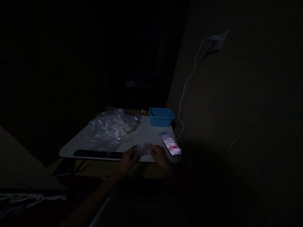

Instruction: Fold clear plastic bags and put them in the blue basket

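Note:
A small clear plastic bag (143,149) is stretched between my two hands, just over the front edge of the white table (145,134). My left hand (128,160) pinches its left side, and my right hand (159,155) grips its right side. In the dim light the fingertips are hard to make out. To the left on the tabletop lies a large heap of crumpled clear plastic bags (113,124). A lit phone (169,143) rests close to my right hand, its screen blurred out.
A blue plastic basket (162,121) stands at the table's back right corner. A small pale object (143,111) sits behind the table. From a wall socket (216,41) a white cable (184,90) hangs down beside the phone. A long black strip (98,154) lies along the front edge.

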A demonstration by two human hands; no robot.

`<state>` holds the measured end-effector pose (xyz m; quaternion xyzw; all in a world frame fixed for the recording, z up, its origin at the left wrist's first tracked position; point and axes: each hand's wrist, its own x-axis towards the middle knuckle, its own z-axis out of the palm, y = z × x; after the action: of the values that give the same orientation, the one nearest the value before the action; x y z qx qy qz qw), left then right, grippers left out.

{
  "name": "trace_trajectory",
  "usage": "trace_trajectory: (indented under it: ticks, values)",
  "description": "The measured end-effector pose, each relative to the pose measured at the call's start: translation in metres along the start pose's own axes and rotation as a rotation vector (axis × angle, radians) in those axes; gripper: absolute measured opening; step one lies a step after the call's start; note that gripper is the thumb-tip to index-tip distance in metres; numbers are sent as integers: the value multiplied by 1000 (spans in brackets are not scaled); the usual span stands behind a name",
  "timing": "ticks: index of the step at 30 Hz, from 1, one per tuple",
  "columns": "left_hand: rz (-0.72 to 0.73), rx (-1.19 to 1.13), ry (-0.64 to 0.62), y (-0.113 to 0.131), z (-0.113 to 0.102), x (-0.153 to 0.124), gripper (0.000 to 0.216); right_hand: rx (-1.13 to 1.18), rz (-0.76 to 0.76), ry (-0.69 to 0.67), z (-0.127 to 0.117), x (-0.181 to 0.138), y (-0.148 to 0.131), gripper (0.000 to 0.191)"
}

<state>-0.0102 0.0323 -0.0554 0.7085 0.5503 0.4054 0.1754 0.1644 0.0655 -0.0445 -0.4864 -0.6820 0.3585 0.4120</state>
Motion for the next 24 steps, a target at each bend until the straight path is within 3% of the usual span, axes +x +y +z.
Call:
trace_trajectory:
  ticks: [6,12,17,24]
  values:
    - [-80,-21,-13,8,-2,2,61,-95,114,-2,0,10,-3,15]
    - [-120,79,15,8,4,8,51,-72,127,-25,-3,13,0,14]
    - [-177,60,82,2,9,11,46,60,157,-70,-6,11,-1,34]
    - [-136,84,69,5,6,8,44,60,177,-56,-9,15,-1,30]
